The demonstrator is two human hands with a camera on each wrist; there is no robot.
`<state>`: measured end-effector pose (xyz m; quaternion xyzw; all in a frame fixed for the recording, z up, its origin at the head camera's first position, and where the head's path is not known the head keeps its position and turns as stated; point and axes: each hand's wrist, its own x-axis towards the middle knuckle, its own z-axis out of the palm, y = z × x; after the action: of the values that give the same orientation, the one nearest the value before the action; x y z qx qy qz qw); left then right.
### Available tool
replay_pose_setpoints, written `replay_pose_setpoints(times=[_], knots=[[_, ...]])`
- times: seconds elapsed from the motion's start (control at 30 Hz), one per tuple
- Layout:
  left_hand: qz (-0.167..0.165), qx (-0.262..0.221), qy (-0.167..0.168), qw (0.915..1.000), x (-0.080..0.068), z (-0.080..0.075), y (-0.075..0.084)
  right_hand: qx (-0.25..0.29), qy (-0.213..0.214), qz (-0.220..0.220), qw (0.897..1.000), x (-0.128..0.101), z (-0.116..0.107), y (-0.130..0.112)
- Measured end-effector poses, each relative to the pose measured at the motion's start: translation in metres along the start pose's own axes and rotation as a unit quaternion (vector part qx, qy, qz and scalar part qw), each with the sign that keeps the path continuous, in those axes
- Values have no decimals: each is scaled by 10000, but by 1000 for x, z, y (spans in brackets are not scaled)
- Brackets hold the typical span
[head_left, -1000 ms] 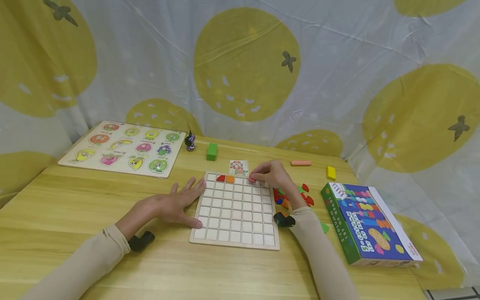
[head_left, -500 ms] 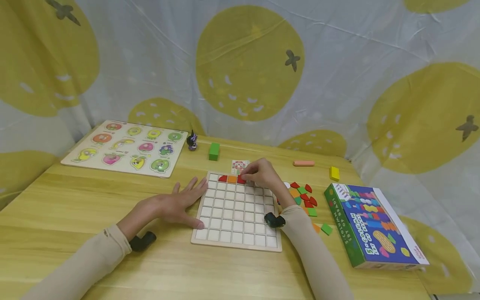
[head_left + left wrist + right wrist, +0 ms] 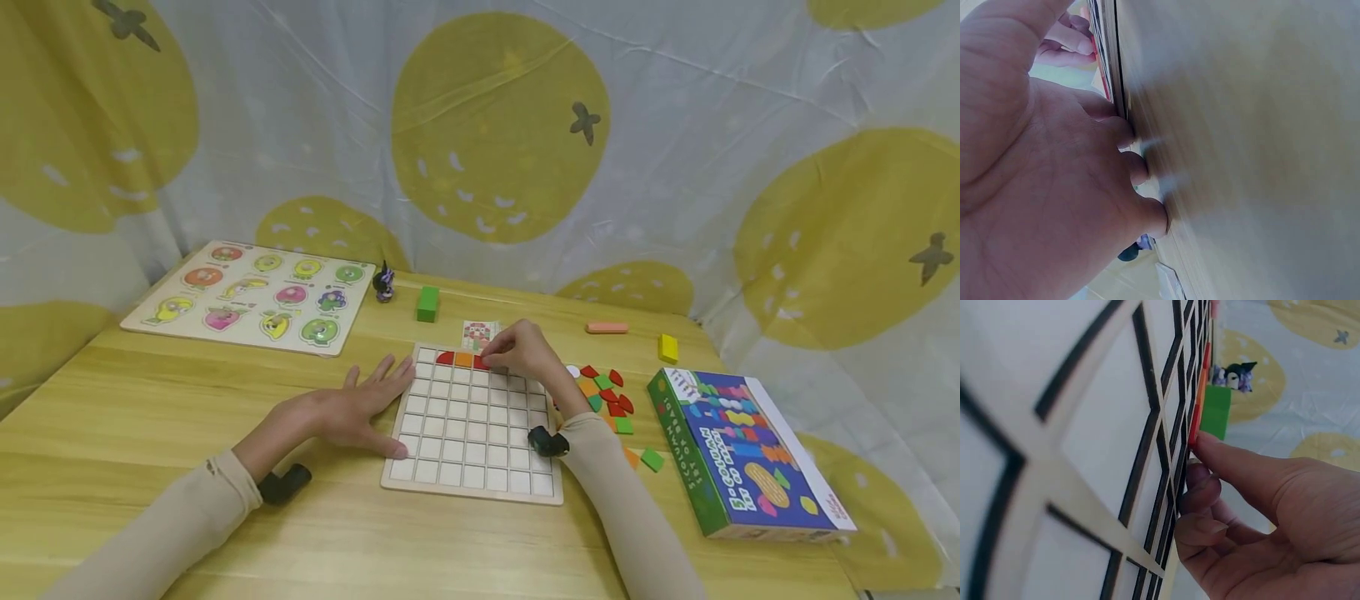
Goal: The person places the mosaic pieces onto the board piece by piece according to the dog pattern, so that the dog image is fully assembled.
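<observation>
A wooden grid board (image 3: pixel 471 496) lies on the table. In its far row sit a red quarter-round tile (image 3: pixel 446 358) and an orange square tile (image 3: pixel 464 360). My right hand (image 3: pixel 527 352) pinches another red tile (image 3: pixel 481 362) at the cell just right of the orange one; in the right wrist view its thumb tip is right at the red tile (image 3: pixel 1194 425). My left hand (image 3: pixel 358 412) is spread, thumb and fingertips along the board's left edge. From the left wrist, the left hand's (image 3: pixel 1066 156) fingers meet the tabletop beside the board.
A small pattern card (image 3: pixel 478 333) lies behind the board. Loose colored tiles (image 3: pixel 617 400) are scattered to the right, near a boxed bead set (image 3: pixel 757 458). Around the back stand a fruit puzzle (image 3: pixel 247 300), a dark figurine (image 3: pixel 384 283), a green block (image 3: pixel 428 304) and a yellow block (image 3: pixel 668 348).
My right hand has moved left along the far row with the red tile, to beside the orange tile. Over the last half second it barely shifts. The left hand stays put.
</observation>
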<state>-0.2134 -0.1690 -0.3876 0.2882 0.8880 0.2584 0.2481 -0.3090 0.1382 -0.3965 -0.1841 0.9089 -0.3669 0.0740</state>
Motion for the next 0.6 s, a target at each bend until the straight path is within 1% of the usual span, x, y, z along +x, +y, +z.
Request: replay_pose_setpoints(times=[0.2, 0.4, 0.5, 0.6], knots=[[-10, 1, -6, 10000, 0, 0, 0, 106, -76, -9, 9999, -2, -1, 0], [162, -114, 13, 9998, 0, 1, -4, 100, -151, -102, 9998, -4, -5, -1], [191, -146, 8, 9997, 0, 1, -4, 167, -212, -116, 9996, -7, -11, 1], [162, -149, -17, 9998, 0, 1, -4, 335, -185, -121, 9992, -11, -23, 6]])
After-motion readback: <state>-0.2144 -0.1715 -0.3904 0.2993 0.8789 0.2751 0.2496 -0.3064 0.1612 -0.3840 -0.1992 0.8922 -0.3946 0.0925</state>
